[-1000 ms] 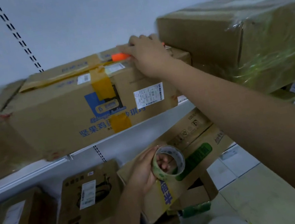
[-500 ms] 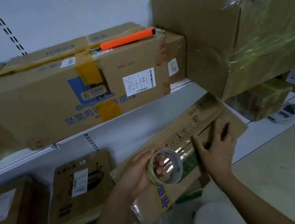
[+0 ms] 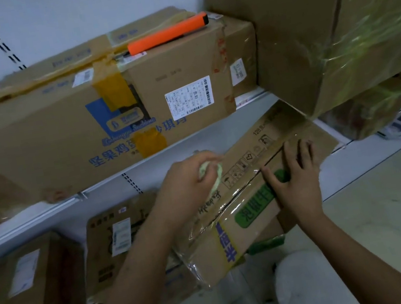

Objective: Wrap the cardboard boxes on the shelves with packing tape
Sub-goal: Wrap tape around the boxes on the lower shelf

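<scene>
Currently: tilted cardboard box [image 3: 253, 212] on lower shelf, part-wrapped. Left hand [image 3: 186, 186] grips tape roll [image 3: 211, 176] against box top, likely feeding tape. Right hand [image 3: 295, 178] flat, fingers spread, presses tape down. Orange cutter [image 3: 168, 35] parked on upper box [image 3: 96, 116].

A tilted cardboard box [image 3: 254, 204] with a green label and blue strap, partly covered in clear film, juts out near the centre from the lower shelf. A pale green roll of packing tape [image 3: 211, 174], blurred and mostly hidden, appears to lie against its upper face at the far left end. On the shelf above, a long brown box [image 3: 77, 128] with blue print sits left; a large film-wrapped box [image 3: 326, 22] sits right.
</scene>
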A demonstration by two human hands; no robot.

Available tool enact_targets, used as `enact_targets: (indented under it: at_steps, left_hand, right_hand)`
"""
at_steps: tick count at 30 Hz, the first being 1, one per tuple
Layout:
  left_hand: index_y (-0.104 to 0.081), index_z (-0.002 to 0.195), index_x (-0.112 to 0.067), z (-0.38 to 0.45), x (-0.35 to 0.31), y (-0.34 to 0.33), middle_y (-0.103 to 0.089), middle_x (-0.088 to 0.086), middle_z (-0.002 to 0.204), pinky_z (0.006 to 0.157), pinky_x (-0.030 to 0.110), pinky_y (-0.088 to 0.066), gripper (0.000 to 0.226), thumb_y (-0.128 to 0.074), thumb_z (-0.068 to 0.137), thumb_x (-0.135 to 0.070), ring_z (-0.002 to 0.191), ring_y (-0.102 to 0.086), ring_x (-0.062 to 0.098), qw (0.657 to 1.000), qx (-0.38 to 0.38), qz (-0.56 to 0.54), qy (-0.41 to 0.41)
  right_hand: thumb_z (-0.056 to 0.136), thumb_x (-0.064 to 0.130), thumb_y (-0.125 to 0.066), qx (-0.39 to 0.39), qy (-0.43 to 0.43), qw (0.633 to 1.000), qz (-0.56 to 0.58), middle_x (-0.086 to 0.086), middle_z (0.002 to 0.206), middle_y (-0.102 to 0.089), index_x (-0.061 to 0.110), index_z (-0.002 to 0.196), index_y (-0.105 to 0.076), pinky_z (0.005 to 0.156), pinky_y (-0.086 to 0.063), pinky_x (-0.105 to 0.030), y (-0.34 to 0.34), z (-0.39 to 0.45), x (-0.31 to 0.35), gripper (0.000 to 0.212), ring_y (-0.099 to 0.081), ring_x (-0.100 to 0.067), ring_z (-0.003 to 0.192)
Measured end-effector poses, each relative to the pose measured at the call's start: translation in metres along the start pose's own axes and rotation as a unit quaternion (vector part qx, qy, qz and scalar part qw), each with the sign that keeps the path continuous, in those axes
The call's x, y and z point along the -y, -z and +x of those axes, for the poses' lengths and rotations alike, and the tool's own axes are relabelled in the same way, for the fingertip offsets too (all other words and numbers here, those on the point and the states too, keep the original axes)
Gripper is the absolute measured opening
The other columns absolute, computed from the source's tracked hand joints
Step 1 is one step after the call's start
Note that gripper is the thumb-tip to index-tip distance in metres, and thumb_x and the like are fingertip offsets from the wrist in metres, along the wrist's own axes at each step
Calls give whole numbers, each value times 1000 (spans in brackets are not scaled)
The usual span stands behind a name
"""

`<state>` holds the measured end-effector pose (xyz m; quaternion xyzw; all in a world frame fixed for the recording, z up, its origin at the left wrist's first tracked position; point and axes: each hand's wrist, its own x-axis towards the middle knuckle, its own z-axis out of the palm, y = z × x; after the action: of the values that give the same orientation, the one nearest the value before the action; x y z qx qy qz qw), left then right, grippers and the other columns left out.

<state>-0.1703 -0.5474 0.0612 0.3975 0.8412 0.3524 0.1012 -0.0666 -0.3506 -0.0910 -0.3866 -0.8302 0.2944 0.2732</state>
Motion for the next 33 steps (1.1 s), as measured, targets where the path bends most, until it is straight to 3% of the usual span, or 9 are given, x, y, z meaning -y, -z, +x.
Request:
enact_targets:
  at_steps: [4, 7, 9, 11, 16, 22, 26, 30, 33]
  left_hand:
    - [-70, 110, -20, 18, 31, -28, -64, 4, 94, 79, 37, -52, 23, -49, 100, -22, 86, -62, 22, 986, -66, 152, -14]
    - [-69, 104, -17, 22, 36, -37, -66, 6, 91, 78, 38, -52, 21, -50, 98, -19, 82, -60, 23, 985, -72, 154, 8]
    - [-70, 106, -15, 17, 30, -36, -68, 5, 96, 73, 30, -46, 22, -49, 98, -18, 72, -53, 16, 985, -46, 163, 30]
    - [-71, 102, -18, 5, 32, -32, -70, 0, 96, 68, 29, -42, 22, -49, 99, -18, 69, -53, 12, 988, -15, 137, 68]
    - [-66, 87, -40, -48, 50, -50, -68, -15, 96, 63, 19, -46, 28, -51, 101, -20, 80, -65, 6, 984, -37, -44, 168]
    - [-66, 103, -32, -89, 56, -49, -68, -12, 90, 47, 10, -37, 21, -51, 100, -18, 57, -57, -2, 951, -179, -110, 227]
    - [-71, 108, -29, -116, 53, -34, -69, -14, 95, 55, 9, -45, 23, -53, 98, -17, 72, -62, -6, 950, -183, -99, 234]
    - [-71, 110, -21, -116, 16, -10, -75, -6, 99, 65, 23, -58, 23, -51, 101, -15, 81, -71, 6, 936, -219, -232, 146]
    - [-68, 114, -12, -94, -7, -9, -76, 5, 102, 74, 43, -62, 24, -46, 103, -16, 91, -75, 25, 902, -184, -363, 142]
  right_hand:
    - [82, 71, -55, -12, 6, 1000, 26, 0, 166, 2, 32, 156, -24, 119, -24, -54, -1, -1, -4, 89, 2, -21, 153]
    - [77, 66, -69, -72, -104, 985, 115, -6, 165, 15, 31, 158, -2, 121, -9, -45, -4, -16, 2, 111, 2, -27, 152]
    - [79, 63, -70, -57, -185, 951, 242, -9, 165, -9, 34, 156, 6, 119, -13, -42, -7, -26, 15, 111, -21, -29, 149]
    - [82, 63, -66, -42, -159, 950, 265, -4, 149, -46, 37, 156, -2, 112, -38, -39, -6, -29, 19, 102, -51, -23, 129]
    - [84, 59, -67, 67, -43, 979, 187, 9, 130, -61, 44, 155, -4, 91, -48, -26, 12, -31, 18, 96, -62, -11, 109]
    - [83, 60, -67, 180, 77, 968, 155, 8, 143, -49, 45, 154, 8, 104, -46, -33, -7, -59, 44, 104, -52, -8, 124]
    - [87, 60, -61, 198, 106, 967, 123, 3, 155, -31, 44, 154, 9, 108, -41, -36, -11, -72, 49, 99, -41, -14, 136]
    - [95, 56, -50, 142, 190, 970, 48, -1, 166, 5, 38, 157, -4, 120, -19, -41, -23, -89, 56, 80, -3, -22, 152]
    - [101, 43, -49, 134, 233, 961, 66, 3, 166, -1, 33, 155, -27, 121, -13, -39, -24, -89, 63, 59, 2, -19, 153]
